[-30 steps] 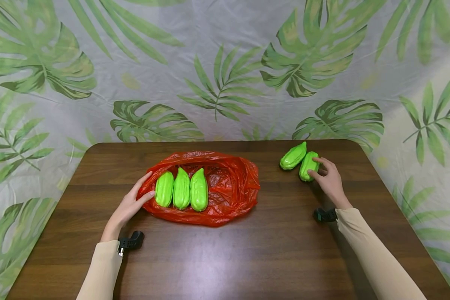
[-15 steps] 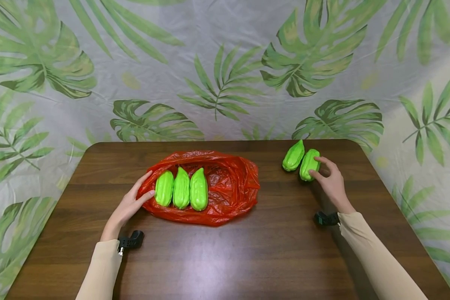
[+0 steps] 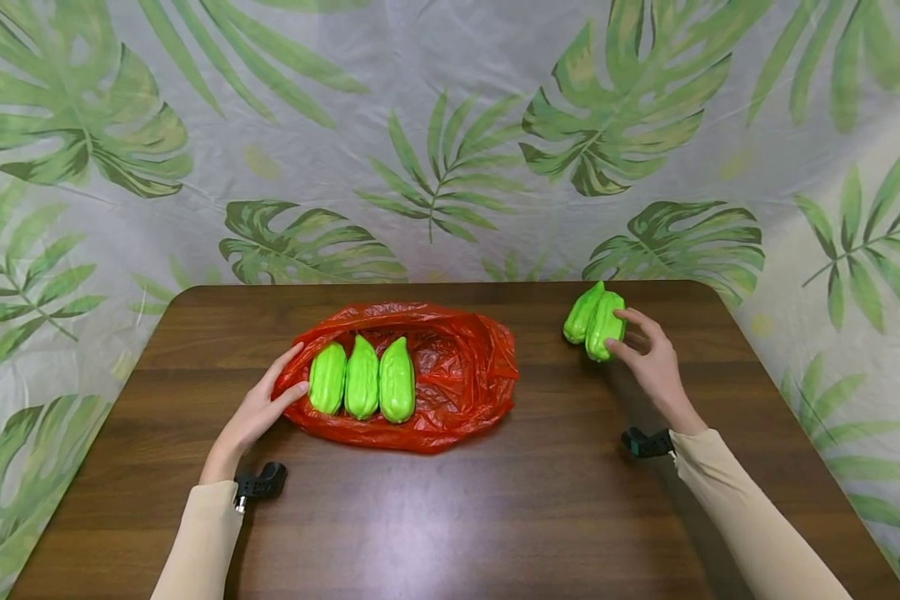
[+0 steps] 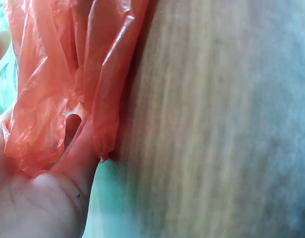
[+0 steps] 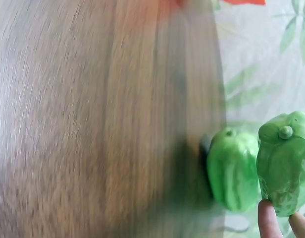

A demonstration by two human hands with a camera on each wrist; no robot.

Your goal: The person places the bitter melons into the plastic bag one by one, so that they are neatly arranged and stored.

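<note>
Green fruit point(image 3: 605, 327) pinched in right hand point(image 3: 654, 362) near far edge of table point(image 3: 450, 517), its round nub point(image 5: 285, 132) shown only by right wrist view, second green fruit point(image 3: 581, 315) just beside, red bag point(image 3: 491, 350) well to the left, three green fruits point(image 3: 362, 381) inside, left hand point(image 3: 249, 417) gripping its rim.

Counted: five ribbed green oblong fruits point(image 3: 397, 381); one red plastic bag point(image 3: 465, 375); one brown wooden table point(image 3: 510, 517); two bare hands point(image 3: 656, 365); two black wrist cameras point(image 3: 265, 481).
</note>
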